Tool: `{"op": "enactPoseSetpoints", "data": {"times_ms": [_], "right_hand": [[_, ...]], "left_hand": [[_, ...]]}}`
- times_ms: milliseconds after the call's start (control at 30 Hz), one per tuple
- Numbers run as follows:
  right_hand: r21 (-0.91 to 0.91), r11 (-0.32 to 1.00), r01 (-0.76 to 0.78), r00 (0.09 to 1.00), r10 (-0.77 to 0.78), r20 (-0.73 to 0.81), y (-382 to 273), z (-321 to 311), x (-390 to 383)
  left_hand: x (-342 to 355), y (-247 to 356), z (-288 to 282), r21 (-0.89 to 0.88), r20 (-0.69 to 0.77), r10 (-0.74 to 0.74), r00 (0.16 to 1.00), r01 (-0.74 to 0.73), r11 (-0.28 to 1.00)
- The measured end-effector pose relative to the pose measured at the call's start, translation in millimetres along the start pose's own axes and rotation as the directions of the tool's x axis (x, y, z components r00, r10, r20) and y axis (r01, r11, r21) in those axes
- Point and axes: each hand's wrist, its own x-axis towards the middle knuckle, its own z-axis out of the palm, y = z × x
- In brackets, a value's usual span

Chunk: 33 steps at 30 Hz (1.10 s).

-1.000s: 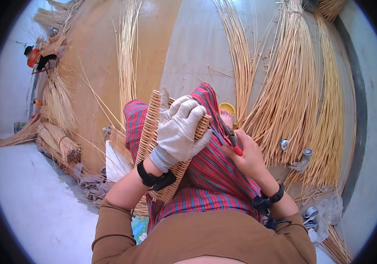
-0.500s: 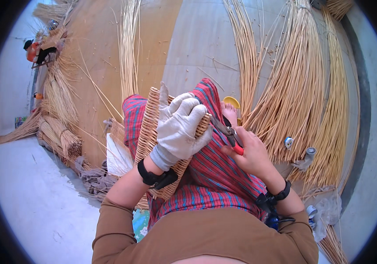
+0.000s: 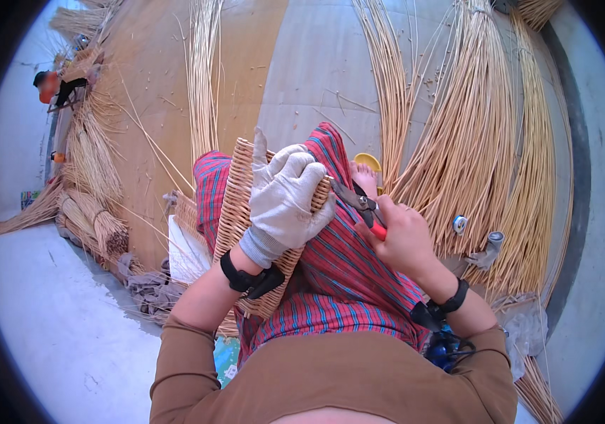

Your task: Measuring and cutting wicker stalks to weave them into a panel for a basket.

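A woven wicker basket (image 3: 233,191) rests tilted on my lap, over red checked cloth (image 3: 348,265). My left hand (image 3: 285,198), in a pale work glove, is closed over the basket's upper part, with its index finger pointing away from me. Bare and wrapped round red handles, my right hand (image 3: 403,237) holds pruning shears (image 3: 360,205). The jaws of the shears reach the basket's right edge, close by the gloved fingers. Whether a cane end lies between the blades is too small to tell.
Large bundles of cane (image 3: 468,141) lie on the floor at the right, with a thinner bundle (image 3: 206,85) ahead. More bundles (image 3: 94,219) line the left side. A round tape measure (image 3: 459,225) lies on the right-hand cane. A person (image 3: 48,86) is at the far left.
The shears have moved slightly left and up, so their tips now meet the basket's edge. My left hand keeps its grip on the basket.
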Motion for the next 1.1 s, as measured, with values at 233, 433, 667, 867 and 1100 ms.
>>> {"op": "enactPoseSetpoints", "data": {"times_ms": [233, 433, 667, 867, 1100], "right_hand": [[0.182, 0.959, -0.217, 0.96, 0.243, -0.135, 20.2, 37.3, -1.5], [0.491, 0.843, -0.219, 0.968, 0.252, -0.003, 19.0, 22.1, -7.4], [0.665, 0.697, -0.267, 0.961, 0.241, 0.134, 43.1, 52.1, -19.5], [0.589, 0.78, -0.212, 0.972, 0.232, 0.043, 15.1, 26.4, -24.7], [0.578, 0.813, -0.068, 0.991, 0.122, -0.056, 18.6, 36.7, -16.5]], "left_hand": [[-0.4, 2.9, -4.0, 0.017, 0.018, -0.028, 0.999, 0.028, 0.999], [-1.5, 4.6, -50.0, -0.177, -0.016, -0.188, 0.982, 0.182, 0.967], [-92.1, -41.0, -104.9, -0.403, 0.155, -0.409, 0.899, 0.436, 0.805], [-72.0, 32.2, -197.6, -0.386, -0.079, -0.466, 0.881, 0.404, 0.829], [-71.6, 57.2, -90.8, -0.359, 0.238, -0.27, 0.933, 0.343, 0.868]]}}
